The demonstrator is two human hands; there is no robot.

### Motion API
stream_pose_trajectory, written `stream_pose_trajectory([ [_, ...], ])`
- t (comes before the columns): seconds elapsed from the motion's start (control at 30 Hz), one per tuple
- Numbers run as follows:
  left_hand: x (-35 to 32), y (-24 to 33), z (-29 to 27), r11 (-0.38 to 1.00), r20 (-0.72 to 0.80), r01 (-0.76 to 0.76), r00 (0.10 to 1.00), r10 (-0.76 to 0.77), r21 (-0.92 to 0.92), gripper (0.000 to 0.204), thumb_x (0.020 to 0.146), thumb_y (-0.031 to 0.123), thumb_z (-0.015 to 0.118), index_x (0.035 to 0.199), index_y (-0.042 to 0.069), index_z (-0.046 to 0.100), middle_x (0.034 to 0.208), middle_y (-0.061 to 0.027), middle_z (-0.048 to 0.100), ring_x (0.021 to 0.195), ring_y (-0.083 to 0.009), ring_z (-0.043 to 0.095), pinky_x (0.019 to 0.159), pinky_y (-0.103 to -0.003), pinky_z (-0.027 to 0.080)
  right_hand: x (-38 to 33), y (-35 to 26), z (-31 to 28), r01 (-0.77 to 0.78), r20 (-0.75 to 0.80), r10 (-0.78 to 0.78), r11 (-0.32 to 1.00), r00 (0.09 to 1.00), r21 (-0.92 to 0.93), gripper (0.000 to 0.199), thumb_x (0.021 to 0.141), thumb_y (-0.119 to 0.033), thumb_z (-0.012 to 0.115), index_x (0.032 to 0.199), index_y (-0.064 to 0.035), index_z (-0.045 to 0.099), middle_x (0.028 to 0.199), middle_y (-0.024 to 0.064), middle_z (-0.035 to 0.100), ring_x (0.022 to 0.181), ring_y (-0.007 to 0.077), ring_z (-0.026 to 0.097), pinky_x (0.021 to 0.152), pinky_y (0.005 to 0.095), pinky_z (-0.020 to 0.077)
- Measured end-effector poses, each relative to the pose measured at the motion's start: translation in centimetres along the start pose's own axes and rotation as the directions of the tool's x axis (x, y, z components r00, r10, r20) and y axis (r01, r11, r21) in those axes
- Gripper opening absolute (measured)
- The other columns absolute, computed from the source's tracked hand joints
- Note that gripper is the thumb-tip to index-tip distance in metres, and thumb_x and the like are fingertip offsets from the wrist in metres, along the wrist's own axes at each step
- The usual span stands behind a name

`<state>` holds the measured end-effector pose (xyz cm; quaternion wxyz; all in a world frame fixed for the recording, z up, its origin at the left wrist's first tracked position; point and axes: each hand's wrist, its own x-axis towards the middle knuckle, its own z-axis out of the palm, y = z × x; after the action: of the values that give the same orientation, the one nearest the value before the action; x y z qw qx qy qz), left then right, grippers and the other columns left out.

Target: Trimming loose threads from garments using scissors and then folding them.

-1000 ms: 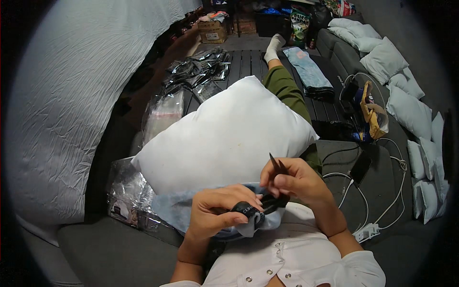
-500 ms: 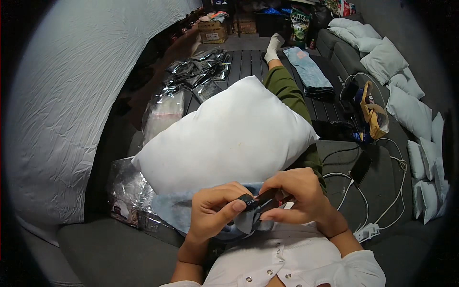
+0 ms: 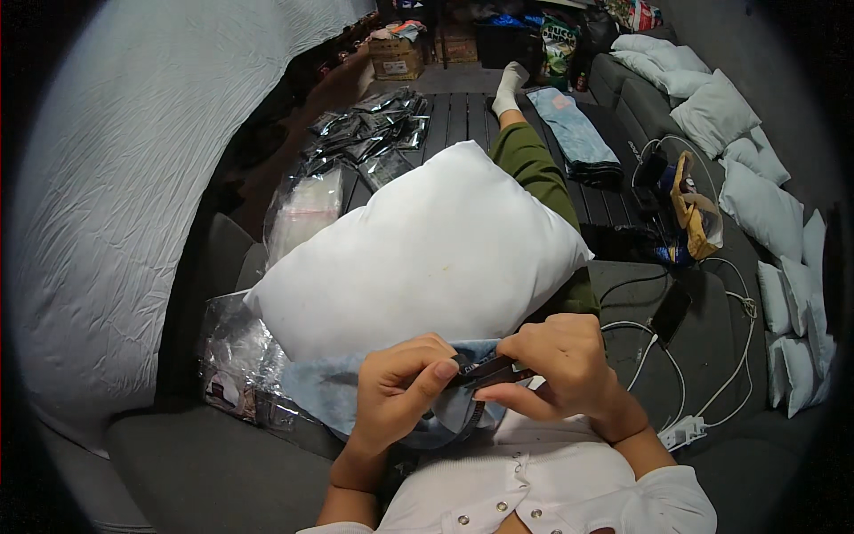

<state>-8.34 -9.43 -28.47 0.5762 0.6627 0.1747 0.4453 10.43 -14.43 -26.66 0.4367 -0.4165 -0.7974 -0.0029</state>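
A piece of light blue mottled cloth [image 3: 329, 383] lies across my lap, bunched up under my hands. My left hand [image 3: 405, 387] is closed, thumb against fingers, pinching a small black label [image 3: 461, 363] at the cloth's edge. My right hand [image 3: 556, 360] is closed around a slim dark tool [image 3: 500, 371], whose tip meets the label beside my left thumb. Its exact kind is too small to make out. Just beyond both hands, a plump white pillow [image 3: 427, 258] rests on my lap over the cloth.
Clear plastic bags [image 3: 307, 209] and black shiny packets [image 3: 374, 125] lie to the left. Folded blue cloths [image 3: 578, 133] sit on the dark slatted table [image 3: 458, 111]. At right are a phone [image 3: 672, 307], white cables, a power strip [image 3: 683, 433] and several pillows [image 3: 761, 205].
My right hand has turned slightly, so the dark tool now lies across the label, hiding more of it. My left hand stays nearly in place; the pillow has not moved.
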Motion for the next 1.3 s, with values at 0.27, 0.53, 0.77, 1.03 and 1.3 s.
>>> stream_pose_trajectory([
  [0.27, 0.2, 0.3, 0.0, 0.996, -0.034, 0.065, 0.997, -0.063, 0.053, 0.015, 0.083, 0.003, 0.054, 0.072, -0.008, 0.055, 0.063, -0.0059, 0.052, 0.058, -0.0105, 0.044, 0.052, -0.022, 0.034, 0.0, -0.1, 0.1, 0.011, -0.031, -0.015, 0.991, 0.999, -0.130, 0.036, 0.064, -0.037, 0.072, 0.063, -0.0052, 0.056, 0.047, 0.0016, 0.044, 0.036, 0.0147, 0.042, 0.037, 0.0244, 0.0303],
  [0.53, 0.2, 0.5, -0.1, 0.993, -0.042, 0.065, 0.997, -0.062, 0.093, 0.017, 0.083, 0.004, 0.054, 0.070, -0.008, 0.055, 0.060, -0.0049, 0.050, 0.055, -0.0087, 0.041, 0.048, -0.022, 0.030, 0.1, 0.1, 0.1, 0.039, -0.010, -0.041, 0.991, 0.999, -0.127, 0.035, 0.064, -0.036, 0.072, 0.062, -0.0059, 0.056, 0.046, 0.0009, 0.044, 0.035, 0.0144, 0.040, 0.037, 0.0244, 0.0293],
  [0.77, 0.1, 0.3, 0.1, 0.995, -0.050, 0.091, 0.995, -0.089, 0.031, 0.021, 0.084, 0.004, 0.053, 0.065, -0.007, 0.050, 0.057, -0.0038, 0.045, 0.055, -0.0096, 0.038, 0.049, -0.023, 0.029, -0.3, 0.8, 0.3, 0.042, -0.043, -0.044, 0.998, 0.998, -0.036, 0.031, 0.066, -0.033, 0.072, 0.064, -0.0061, 0.057, 0.051, 0.0014, 0.051, 0.036, 0.0147, 0.045, 0.036, 0.0244, 0.0322],
  [1.03, 0.2, -0.1, -0.1, 0.998, -0.002, 0.041, 0.999, -0.041, -0.045, 0.022, 0.085, 0.005, 0.050, 0.065, -0.006, 0.048, 0.060, -0.0046, 0.047, 0.058, -0.0118, 0.040, 0.053, -0.023, 0.032, 0.0, 0.8, -0.6, -0.054, 0.021, 0.052, 0.995, 0.998, 0.090, 0.032, 0.067, -0.032, 0.072, 0.068, -0.0031, 0.057, 0.054, 0.0039, 0.054, 0.040, 0.0171, 0.051, 0.039, 0.0251, 0.0368],
  [1.3, -0.1, -0.3, -0.3, 0.994, 0.029, 0.062, 0.998, -0.059, -0.086, 0.022, 0.086, 0.009, 0.049, 0.068, -0.004, 0.050, 0.065, -0.0056, 0.049, 0.062, -0.0127, 0.042, 0.057, -0.024, 0.034, 0.1, 0.7, -0.4, -0.054, 0.043, 0.049, 0.993, 0.998, 0.105, 0.034, 0.067, -0.035, 0.071, 0.069, -0.0034, 0.058, 0.055, 0.0044, 0.054, 0.040, 0.0176, 0.051, 0.039, 0.0249, 0.0371],
])
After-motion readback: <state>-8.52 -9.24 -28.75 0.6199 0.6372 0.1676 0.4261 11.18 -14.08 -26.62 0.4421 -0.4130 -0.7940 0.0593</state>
